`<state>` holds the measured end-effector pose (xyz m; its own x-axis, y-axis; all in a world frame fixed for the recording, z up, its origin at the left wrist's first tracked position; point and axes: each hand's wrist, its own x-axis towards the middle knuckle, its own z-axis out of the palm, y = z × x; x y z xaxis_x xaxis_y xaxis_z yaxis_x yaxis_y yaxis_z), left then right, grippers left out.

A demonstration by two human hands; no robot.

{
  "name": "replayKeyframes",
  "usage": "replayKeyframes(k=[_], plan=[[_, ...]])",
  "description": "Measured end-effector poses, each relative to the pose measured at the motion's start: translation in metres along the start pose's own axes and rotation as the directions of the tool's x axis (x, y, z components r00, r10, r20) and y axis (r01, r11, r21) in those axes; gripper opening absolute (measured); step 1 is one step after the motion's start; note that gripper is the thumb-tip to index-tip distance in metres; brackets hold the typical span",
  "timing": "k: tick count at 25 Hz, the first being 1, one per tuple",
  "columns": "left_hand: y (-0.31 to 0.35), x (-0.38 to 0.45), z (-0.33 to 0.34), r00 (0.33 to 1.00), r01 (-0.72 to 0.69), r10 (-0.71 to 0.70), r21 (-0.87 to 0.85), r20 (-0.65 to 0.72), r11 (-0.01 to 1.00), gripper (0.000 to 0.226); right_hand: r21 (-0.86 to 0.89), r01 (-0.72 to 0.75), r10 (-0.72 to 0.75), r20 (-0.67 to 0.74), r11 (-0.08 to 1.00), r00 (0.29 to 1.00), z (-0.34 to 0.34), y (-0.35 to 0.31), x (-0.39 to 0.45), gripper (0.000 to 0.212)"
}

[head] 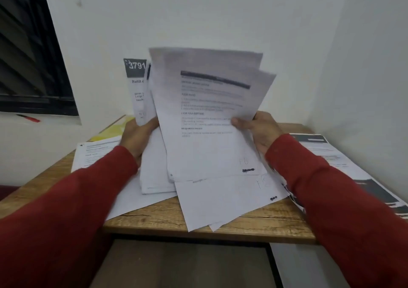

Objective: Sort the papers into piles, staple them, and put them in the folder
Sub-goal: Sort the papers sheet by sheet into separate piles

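A fanned stack of printed white papers (209, 120) is lifted above the small wooden table (198, 221). My left hand (136, 136) grips the stack's left side, where a sheet headed "3791" (136, 78) sticks up behind. My right hand (259, 131) pinches the front sheets at their right edge, thumb on top. Several sheets hang lower and spread over the table's front. A yellow folder (114, 129) lies at the table's back left, partly covered by paper. No stapler is in sight.
A pile of printed sheets (92, 155) lies on the table's left and another pile with dark headers (344, 161) on the right. White walls close in behind and to the right. A red pen (29, 118) rests on the sill under a dark window.
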<state>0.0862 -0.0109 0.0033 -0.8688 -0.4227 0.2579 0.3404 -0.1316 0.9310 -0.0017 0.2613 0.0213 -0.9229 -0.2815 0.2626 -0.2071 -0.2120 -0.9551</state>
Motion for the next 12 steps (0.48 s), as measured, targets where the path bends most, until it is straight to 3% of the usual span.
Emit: replayKeyframes(k=[3,6,9,12], plan=[[-0.0071,-0.0034,0.0009,0.999,0.015,-0.015,-0.029,0.028,0.999,0.02,-0.081,0.001,-0.007,-0.078,0.997,0.997,0.0002,0.0028,0.0021,0.011],[-0.0097,0.0002,-0.0023,1.0,-0.012,0.012,-0.006,0.002,1.0,0.014,-0.02,-0.016,0.016,0.014,1.0,1.0,-0.0009,-0.0002,0.0032,0.034],[-0.0117,0.0026,-0.0033,1.0,-0.014,0.015,0.034,-0.024,0.999,0.008,-0.03,-0.051,0.054,0.11,0.998,0.992,0.0006,0.0009,0.0003,0.037],[-0.0107,0.0001,-0.002,1.0,-0.027,0.027,-0.038,0.01,0.999,0.025,-0.096,0.01,-0.01,0.009,0.995,1.0,0.0014,-0.0005,0.0,0.028]])
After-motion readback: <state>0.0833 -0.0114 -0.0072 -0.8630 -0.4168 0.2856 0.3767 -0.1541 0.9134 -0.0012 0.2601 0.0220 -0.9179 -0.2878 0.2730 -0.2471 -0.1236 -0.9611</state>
